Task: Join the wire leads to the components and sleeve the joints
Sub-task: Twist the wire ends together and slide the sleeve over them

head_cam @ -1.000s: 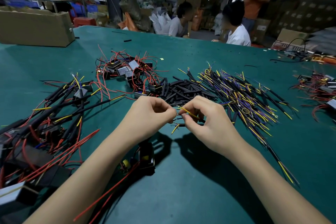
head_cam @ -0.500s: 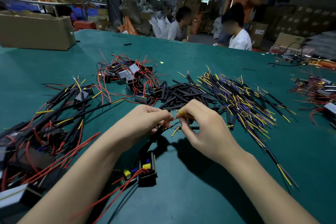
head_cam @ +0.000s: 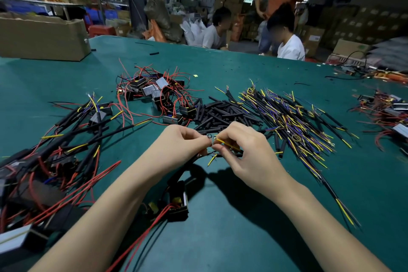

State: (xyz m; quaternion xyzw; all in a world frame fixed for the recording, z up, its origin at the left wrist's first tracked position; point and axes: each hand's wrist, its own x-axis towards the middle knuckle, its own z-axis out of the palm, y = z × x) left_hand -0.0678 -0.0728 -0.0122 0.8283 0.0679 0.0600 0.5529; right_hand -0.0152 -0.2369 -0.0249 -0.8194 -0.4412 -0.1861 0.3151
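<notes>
both hands [head_cam: 185, 148] [head_cam: 245, 152] pinch yellow lead [head_cam: 225, 143] at ring terminal [head_cam: 209, 137]; loose pinch may slip, joint could separate over bench [head_cam: 242, 227].

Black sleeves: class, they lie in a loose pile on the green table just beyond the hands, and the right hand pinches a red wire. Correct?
Not quite. The head view shows the right hand pinching a yellow wire, not a red one. The black sleeves do lie in a loose pile on the green table just beyond the hands.
</notes>
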